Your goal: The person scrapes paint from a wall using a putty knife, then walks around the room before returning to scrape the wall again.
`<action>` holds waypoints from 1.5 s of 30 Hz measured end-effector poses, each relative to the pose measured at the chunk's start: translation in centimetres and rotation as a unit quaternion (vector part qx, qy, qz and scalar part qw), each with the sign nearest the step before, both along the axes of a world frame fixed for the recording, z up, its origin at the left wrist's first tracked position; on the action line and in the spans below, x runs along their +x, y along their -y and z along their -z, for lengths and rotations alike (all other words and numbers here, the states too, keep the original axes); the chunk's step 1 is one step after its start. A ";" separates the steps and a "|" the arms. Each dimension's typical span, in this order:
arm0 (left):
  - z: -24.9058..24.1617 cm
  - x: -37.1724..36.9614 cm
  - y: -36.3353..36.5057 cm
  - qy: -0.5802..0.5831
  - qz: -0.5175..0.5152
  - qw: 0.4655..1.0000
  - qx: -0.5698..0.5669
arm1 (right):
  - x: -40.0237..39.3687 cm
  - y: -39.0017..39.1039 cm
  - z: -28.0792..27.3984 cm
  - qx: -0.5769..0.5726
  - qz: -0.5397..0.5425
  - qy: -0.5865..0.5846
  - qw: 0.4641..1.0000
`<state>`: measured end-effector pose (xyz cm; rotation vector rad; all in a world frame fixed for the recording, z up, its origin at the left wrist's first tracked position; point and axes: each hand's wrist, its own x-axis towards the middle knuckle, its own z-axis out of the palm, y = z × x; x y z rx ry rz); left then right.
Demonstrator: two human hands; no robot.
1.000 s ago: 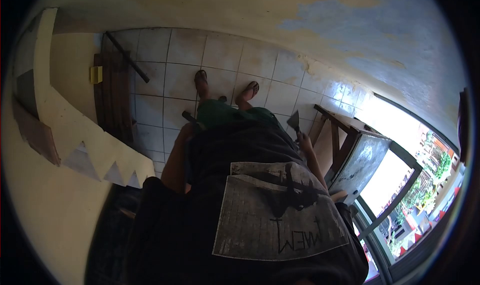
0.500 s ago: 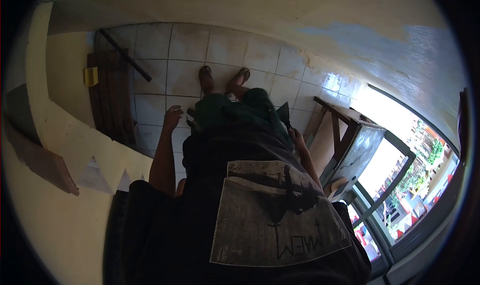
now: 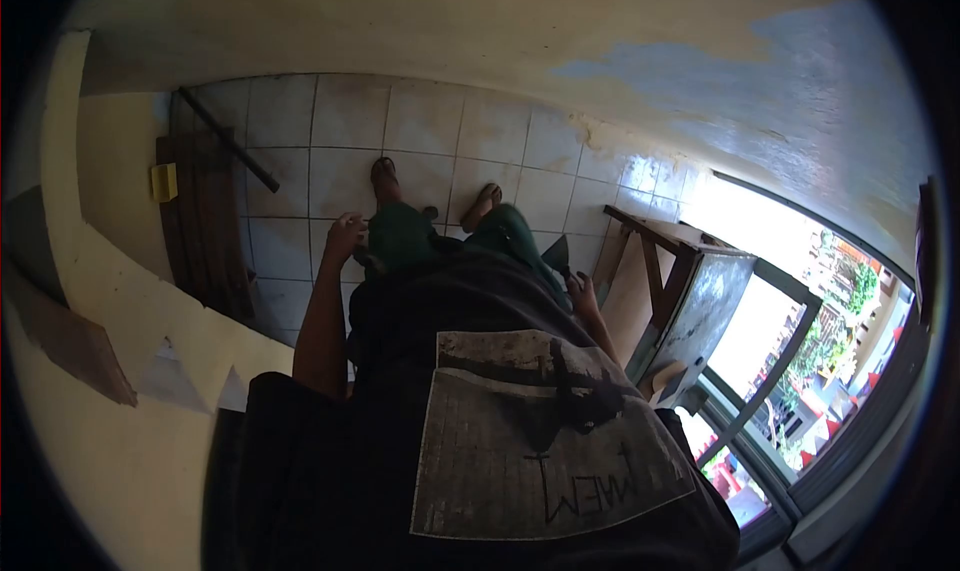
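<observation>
My right hand [image 3: 581, 293] hangs by my right thigh, its fingers closed round the handle of a scraper [image 3: 557, 255]. The scraper's dark, flared blade points forward, away from my body. On the other side, my left hand [image 3: 345, 237] hangs beside the green trousers [image 3: 402, 233], fingers loosely bent and apart, with nothing seen in it. My sandalled feet stand on the pale tiled floor [image 3: 420, 121], the left one ahead of the right.
Ahead is a wall [image 3: 480, 31] with a blue, worn paint patch [image 3: 690, 61]. Dark wooden boards [image 3: 200, 231] and a long dark bar [image 3: 230, 141] lie at left, with a yellow block [image 3: 164, 183]. At right stand a wooden cabinet [image 3: 705, 306] and an open window frame [image 3: 775, 371].
My feet have stepped: the left is now forward, the right nearer my body. The view has shifted slightly right and up. The scraper stays in my right hand.
</observation>
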<state>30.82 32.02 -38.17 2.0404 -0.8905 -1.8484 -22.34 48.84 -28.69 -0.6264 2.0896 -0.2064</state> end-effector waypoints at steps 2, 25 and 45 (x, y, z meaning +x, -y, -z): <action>-0.4 -1.5 0.0 0.003 -0.035 0.999 0.003 | -1.3 0.1 1.5 0.029 -0.030 0.011 0.999; -2.0 -21.8 -2.1 0.011 0.278 0.952 -0.128 | -17.5 -18.0 7.7 0.203 0.182 0.149 0.951; -6.0 -14.9 -0.8 0.109 0.341 0.916 -0.181 | -12.8 6.8 6.7 -0.051 0.091 0.234 0.967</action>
